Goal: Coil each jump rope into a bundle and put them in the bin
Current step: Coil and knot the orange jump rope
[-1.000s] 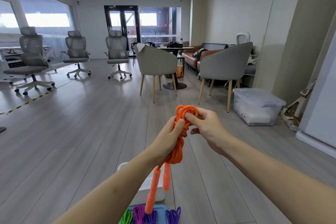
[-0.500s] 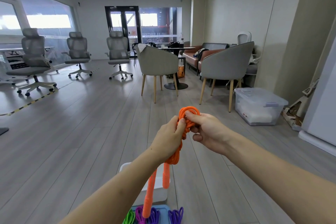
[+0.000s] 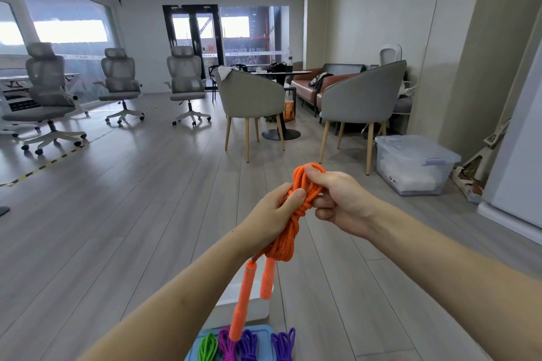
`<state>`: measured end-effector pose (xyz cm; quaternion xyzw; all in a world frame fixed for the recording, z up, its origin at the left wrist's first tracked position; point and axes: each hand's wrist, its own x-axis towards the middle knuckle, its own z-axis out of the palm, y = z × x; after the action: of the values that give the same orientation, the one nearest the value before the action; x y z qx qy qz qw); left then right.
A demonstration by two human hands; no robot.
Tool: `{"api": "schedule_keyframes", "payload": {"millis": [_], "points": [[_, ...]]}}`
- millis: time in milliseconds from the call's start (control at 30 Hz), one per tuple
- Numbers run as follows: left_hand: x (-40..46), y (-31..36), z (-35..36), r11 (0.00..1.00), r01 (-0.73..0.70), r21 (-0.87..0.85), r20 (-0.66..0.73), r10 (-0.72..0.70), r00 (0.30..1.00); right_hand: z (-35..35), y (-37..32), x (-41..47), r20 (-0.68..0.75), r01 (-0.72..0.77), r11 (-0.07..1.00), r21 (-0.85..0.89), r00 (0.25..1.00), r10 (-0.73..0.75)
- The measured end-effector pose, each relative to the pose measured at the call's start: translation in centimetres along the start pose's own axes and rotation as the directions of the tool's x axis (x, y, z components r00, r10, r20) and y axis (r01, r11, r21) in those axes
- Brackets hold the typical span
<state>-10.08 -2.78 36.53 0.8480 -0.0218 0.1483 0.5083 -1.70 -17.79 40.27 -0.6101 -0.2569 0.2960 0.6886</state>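
one head-worn camera looks forward and down, near the hands [image 3: 305, 208].

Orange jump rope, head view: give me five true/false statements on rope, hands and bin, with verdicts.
1. Both hands hold the orange jump rope. True: the left hand and right hand both grip the coils.
2. The rope's two handles hang below the hands. True.
3. The orange rope lies in the blue bin. False: it is held up in the air above it.
4. The right hand is free. False: its fingers pinch the top loop.
5. A green rope and purple ropes sit at the bin. True.
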Motion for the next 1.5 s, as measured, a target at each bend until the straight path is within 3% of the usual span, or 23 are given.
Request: {"api": "schedule_keyframes", "payload": {"millis": [167, 333, 433, 567, 867, 1000, 1100, 1167, 1300, 1500], "points": [[0.2, 0.2, 0.9, 0.996, 0.076, -0.050, -0.026, -0.078, 0.997, 0.4, 0.1, 0.6, -0.123, -0.028, 0.997, -0.065, 0.992, 0.020], [0.1, -0.2, 2.8, 0.992, 0.083, -0.097, -0.197, -0.101, 0.975, 1.1, 0.7, 1.2, -0.276, -0.037, 0.993, -0.113, 0.961, 0.005], [0.2, 0.4, 3.3, 0.988, 0.057, -0.147, -0.293, -0.098, 0.951, 1.3, 0.6, 1.5, -0.293, 0.000, 0.999, 0.045, 0.956, 0.014], [0.2, 0.4, 3.7, 0.979, 0.041, -0.199, -0.323, -0.105, 0.941, 1.3, 0.6, 1.5, -0.301, -0.003, 0.979, 0.204, 0.951, 0.066], [0.3, 0.0, 4.4, 0.986, 0.035, -0.163, -0.371, -0.094, 0.924, 2.5, 0.1, 1.5, -0.361, -0.066, 0.923, 0.379, 0.908, 0.213], [0.2, 0.1, 3.9, 0.985, 0.041, -0.167, -0.336, -0.096, 0.937, 2.3, 0.1, 1.4, -0.310, -0.038, 0.942, 0.334, 0.939, 0.148], [-0.2, 0.2, 2.7, 0.983, 0.060, -0.176, -0.261, -0.105, 0.960, 1.4, 0.5, 1.4, -0.212, 0.038, 0.996, 0.084, 0.977, -0.020], [-0.6, 0.1, 2.1, 0.989, 0.070, -0.126, -0.222, -0.097, 0.970, 1.1, 0.5, 1.1, -0.136, 0.045, 0.999, 0.013, 0.990, -0.043], [-0.9, -0.4, 2.2, 0.994, 0.054, 0.090, -0.245, -0.031, 0.969, 0.8, 0.9, 0.5, -0.079, 0.014, 1.000, 0.022, 0.997, -0.012], [-0.6, -0.5, 3.3, 0.992, 0.081, 0.099, -0.254, -0.053, 0.966, 0.4, 0.9, 0.0, -0.040, 0.028, 0.998, 0.063, 0.999, -0.025]]}}
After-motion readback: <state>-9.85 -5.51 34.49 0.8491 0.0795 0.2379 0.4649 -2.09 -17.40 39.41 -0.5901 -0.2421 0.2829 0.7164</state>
